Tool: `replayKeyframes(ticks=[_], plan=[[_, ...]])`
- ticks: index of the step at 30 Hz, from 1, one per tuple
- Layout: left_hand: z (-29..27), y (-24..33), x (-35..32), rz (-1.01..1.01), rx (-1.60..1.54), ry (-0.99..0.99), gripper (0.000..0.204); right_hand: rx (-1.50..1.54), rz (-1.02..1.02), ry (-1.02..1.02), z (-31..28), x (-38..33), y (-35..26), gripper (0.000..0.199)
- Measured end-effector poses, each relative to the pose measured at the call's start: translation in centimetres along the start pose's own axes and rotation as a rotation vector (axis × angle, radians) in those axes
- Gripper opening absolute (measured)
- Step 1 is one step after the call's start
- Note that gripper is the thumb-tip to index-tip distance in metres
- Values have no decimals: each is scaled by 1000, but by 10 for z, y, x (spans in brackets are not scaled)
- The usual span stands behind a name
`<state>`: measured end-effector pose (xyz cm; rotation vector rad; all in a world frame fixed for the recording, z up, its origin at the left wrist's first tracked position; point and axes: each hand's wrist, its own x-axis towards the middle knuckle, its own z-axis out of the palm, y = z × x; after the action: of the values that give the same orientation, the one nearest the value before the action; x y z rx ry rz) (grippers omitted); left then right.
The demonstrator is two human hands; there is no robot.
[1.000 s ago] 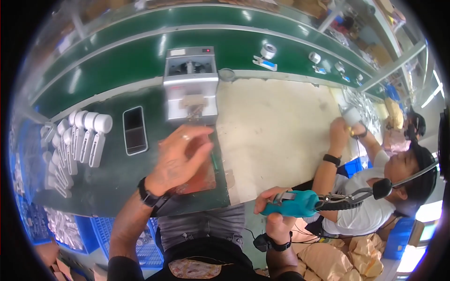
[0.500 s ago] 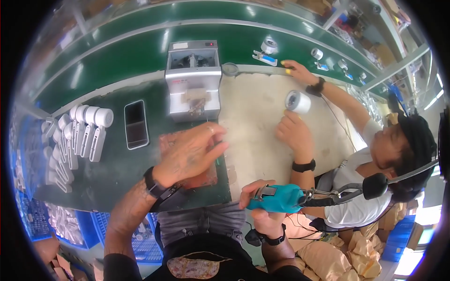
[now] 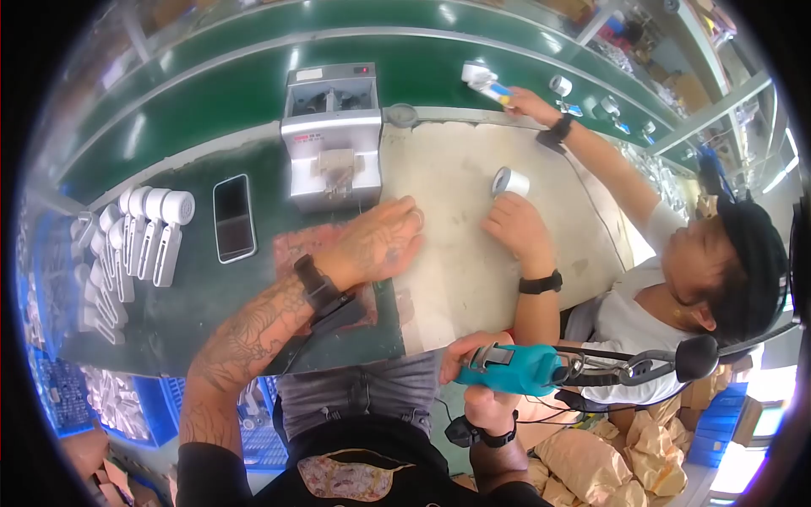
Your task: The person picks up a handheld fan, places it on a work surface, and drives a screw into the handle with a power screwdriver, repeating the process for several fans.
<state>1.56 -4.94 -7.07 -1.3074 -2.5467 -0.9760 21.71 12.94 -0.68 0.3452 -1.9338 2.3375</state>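
My right hand [image 3: 473,363] is wrapped around a teal electric screwdriver [image 3: 515,368], which hangs from a metal clip and cord at the table's front edge. My left hand [image 3: 382,241] is in front of a silver tabletop screw feeder [image 3: 331,135], over the border between the dark green mat and the beige surface. Its fingers curl inward; anything inside them is hidden. To its right a white round housing [image 3: 513,182] is beside a co-worker's near hand [image 3: 522,224]. The co-worker's far hand [image 3: 532,106] grips a white part with a blue strip [image 3: 492,86] at the belt.
A phone [image 3: 234,218] lies on the mat at left, near rows of white handled parts [image 3: 160,215]. Along the back runs a green conveyor belt [image 3: 211,110] with several white parts. Blue crates [image 3: 139,410] and brown paper-wrapped bundles [image 3: 591,465] are below the table.
My left hand has moved right and slightly away, its fingers now curled. The co-worker's far hand has taken hold of the blue-striped part and shifted it. The screwdriver moved slightly right.
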Motion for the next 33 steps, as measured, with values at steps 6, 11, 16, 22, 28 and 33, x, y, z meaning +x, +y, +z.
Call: replayKeyframes(ticks=[6, 11, 16, 22, 28, 33], plan=[[-2, 14, 9, -3, 51, 48, 21, -37, 119, 119, 11, 4, -11, 78], [13, 42, 73, -336, -104, -75, 44, -26, 121, 141, 19, 2, -15, 79], [39, 70, 127, -477, -86, -86, 71, -61, 126, 152, 21, 0, -17, 78], [55, 54, 131, -586, -181, -64, 52, -110, 33, 241, 17, -10, -16, 73], [16, 53, 81, -361, -222, 98, 38, -244, 18, 390, -1, 11, -1, 64], [-33, 66, 7, -62, -159, 267, 21, -373, -103, 347, -10, 54, 15, 61]])
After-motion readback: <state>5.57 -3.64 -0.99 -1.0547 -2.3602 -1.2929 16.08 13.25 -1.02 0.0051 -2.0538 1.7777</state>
